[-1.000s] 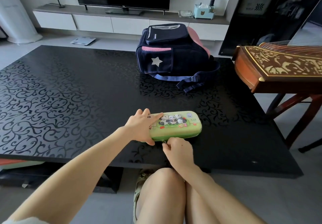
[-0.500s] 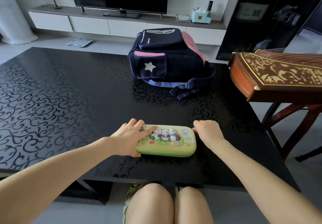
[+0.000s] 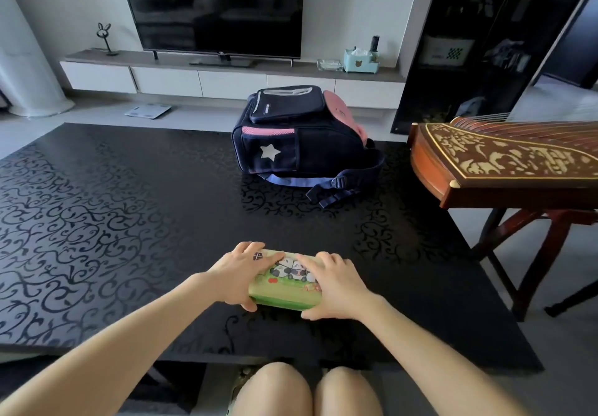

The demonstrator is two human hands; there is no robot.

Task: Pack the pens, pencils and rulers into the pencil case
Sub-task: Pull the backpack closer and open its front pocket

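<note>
Green pencil case (image 3: 284,294) with panda picture on lid, closed, lying flat near table's front edge

Both forearms were bare, no sleeves in view. Left hand (image 3: 241,274) carried a small dark cross-shaped mark on the back, near the knuckles. Right hand (image 3: 336,286) showed no rings, no watch or band at either wrist. Two bare knees (image 3: 310,389) sat side by side below the hands.

Left: table (image 3: 97,221) lay bare
Ahead: backpack (image 3: 291,137) blocked the far side
Right: zither (image 3: 504,160) crowded the table's edge
</note>
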